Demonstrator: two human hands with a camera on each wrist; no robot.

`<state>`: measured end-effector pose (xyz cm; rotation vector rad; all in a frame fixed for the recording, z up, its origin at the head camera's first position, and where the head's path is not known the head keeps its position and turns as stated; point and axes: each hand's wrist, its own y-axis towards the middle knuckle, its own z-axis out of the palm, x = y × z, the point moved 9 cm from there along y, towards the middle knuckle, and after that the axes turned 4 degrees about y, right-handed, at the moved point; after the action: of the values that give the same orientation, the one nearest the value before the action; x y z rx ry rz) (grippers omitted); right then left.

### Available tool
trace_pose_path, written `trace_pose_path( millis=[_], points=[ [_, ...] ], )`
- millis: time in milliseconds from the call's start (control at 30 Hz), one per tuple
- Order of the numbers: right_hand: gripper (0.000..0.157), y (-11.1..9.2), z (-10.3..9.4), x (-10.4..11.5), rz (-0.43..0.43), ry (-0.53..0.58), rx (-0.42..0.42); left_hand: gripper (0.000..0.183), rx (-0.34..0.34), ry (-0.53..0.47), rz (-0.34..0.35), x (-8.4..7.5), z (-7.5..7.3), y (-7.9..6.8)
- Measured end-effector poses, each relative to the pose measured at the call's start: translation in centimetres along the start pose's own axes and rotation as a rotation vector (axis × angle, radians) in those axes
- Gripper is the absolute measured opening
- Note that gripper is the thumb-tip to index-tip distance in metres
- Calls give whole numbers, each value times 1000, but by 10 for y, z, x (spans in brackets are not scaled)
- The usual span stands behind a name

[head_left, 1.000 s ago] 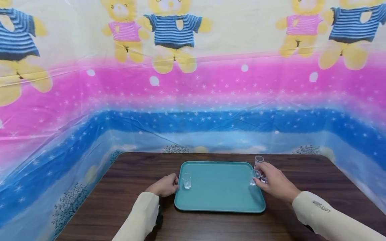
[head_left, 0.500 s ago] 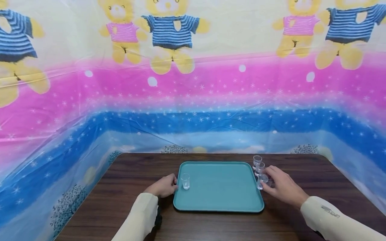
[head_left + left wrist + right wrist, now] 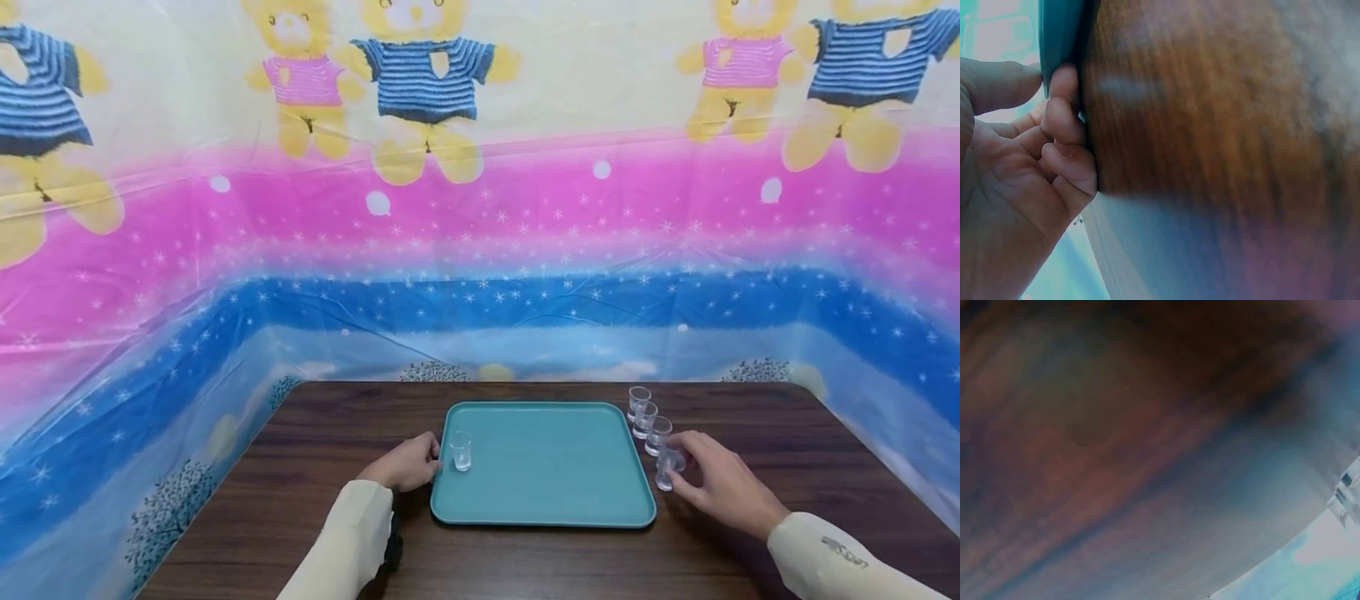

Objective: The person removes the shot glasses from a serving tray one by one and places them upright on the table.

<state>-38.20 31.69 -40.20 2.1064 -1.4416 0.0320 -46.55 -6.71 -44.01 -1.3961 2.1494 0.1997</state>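
Note:
My left hand [image 3: 411, 462] holds the left rim of a teal tray [image 3: 555, 467]; in the left wrist view its thumb lies on top and its curled fingers [image 3: 1063, 122] sit under the edge. One clear shot glass [image 3: 462, 452] stands upright on the tray near that side. Beyond the tray's right edge, my right hand [image 3: 723, 483] pinches another shot glass [image 3: 664, 473] between thumb and fingers, close to the wooden tabletop. Whether its base touches the wood, I cannot tell. The right wrist view is blurred and shows neither hand nor glass.
Three more shot glasses, the nearest one [image 3: 657, 435] close to my right fingers, stand in a slanting row along the tray's right side. The dark wooden table [image 3: 337, 417] ends at a patterned cloth [image 3: 450, 300] behind and at both sides.
My right hand has carried its shot glass from above the tray's right edge outward to the right and nearer to me. More of the glass row shows. The left hand stays on the tray.

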Motion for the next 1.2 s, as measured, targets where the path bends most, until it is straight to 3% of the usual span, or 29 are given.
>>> trace_pose_path(
  millis=[400, 700, 933, 1200],
  points=[
    [37, 3, -2, -5, 59, -15, 11, 8, 6, 1, -4, 0, 1, 0],
    [33, 21, -18, 20, -56, -40, -75, 9, 4, -1, 3, 1, 0, 0],
    [33, 48, 1, 58, -146, 3, -16, 8, 9, -2, -3, 1, 0, 0],
    [35, 61, 33, 84, -178, 24, 29, 8, 4, 6, -5, 2, 0, 1]
  ],
)
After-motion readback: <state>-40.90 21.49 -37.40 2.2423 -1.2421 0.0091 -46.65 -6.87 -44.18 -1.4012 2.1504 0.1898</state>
